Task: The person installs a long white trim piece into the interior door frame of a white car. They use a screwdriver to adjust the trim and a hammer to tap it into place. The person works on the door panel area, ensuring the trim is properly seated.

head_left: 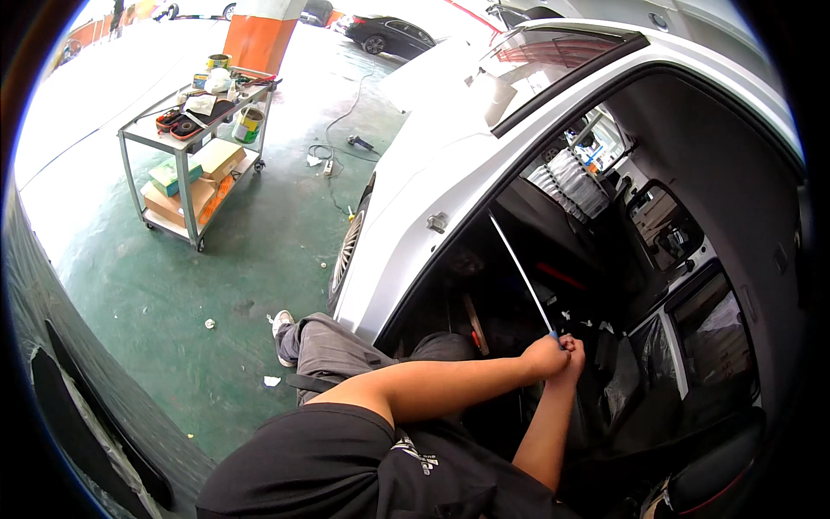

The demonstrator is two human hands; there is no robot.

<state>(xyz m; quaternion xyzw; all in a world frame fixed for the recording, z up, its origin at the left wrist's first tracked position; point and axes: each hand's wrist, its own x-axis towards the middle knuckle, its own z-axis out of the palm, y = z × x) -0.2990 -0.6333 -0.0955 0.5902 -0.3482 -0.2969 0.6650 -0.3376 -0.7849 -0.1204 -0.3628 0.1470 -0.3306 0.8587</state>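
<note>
Inside the open doorway of a white car [406, 233], my two hands meet close together. My left hand [543, 357] is closed around the blue handle of a long, thin metal rod [524, 275]. From my fist the rod slants up and away toward the dark front of the cabin, where its far end lies near the door frame. My right hand [573, 353] is closed right beside the left, at the handle end; its fingers are partly hidden. A wooden-handled tool with a red part [475, 325] stands in the dark footwell, left of my hands.
A metal trolley [186, 143] with tins, tools and boxes stands on the green floor at the far left. A corded power tool [361, 144] and cable lie beyond the front wheel [350, 246]. Plastic-covered bodywork [78, 346] rises at the near left.
</note>
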